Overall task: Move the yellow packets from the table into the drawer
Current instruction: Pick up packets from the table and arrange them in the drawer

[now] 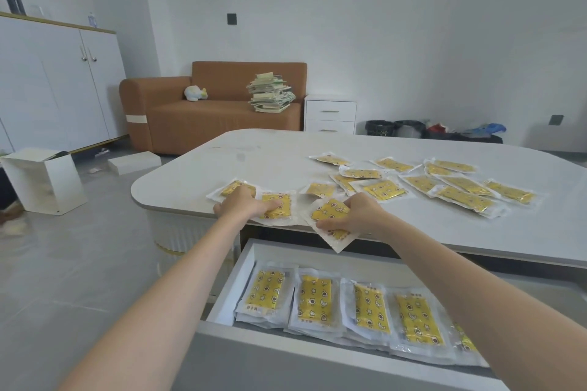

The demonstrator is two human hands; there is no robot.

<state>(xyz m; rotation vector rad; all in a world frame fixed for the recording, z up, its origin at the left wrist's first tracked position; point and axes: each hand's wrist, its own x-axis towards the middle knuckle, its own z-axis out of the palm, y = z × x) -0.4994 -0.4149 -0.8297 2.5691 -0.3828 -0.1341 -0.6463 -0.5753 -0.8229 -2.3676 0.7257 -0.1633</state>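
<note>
- My left hand [244,203] lies at the near edge of the table [254,152]. Its fingers are stretched flat over a near packet [281,213], pressing on it and not clasping it.
- The back of that hand covers part of a second packet [232,189], which lies just behind the first and touches it.
- My right hand [355,214] clasps a tilted packet [327,216], with the thumb on its yellow face and the fingers curled over its far edge.
- The tilted packet juts out past the table edge, one clear corner pointing down over the drawer [243,276].
- The drawer stands pulled open below the table edge, between my forearms.
- In it the stored packets [316,298] lie face up in an overlapping row, more than one deep. My right forearm hides the right end of the row.
- The loose packets [457,190] are scattered over the right part of the table, beyond my right hand, and many overlap.
- Behind the table stands a brown sofa [222,119]. On its seat are a leaning pile of books [270,94] and a soft toy [194,94].
- A white drawer unit [330,114] stands just beside the sofa, and dark bins [379,127] stand along the wall.
- On the left are a white cabinet [57,82] and, on the floor, a white box [44,182].
</note>
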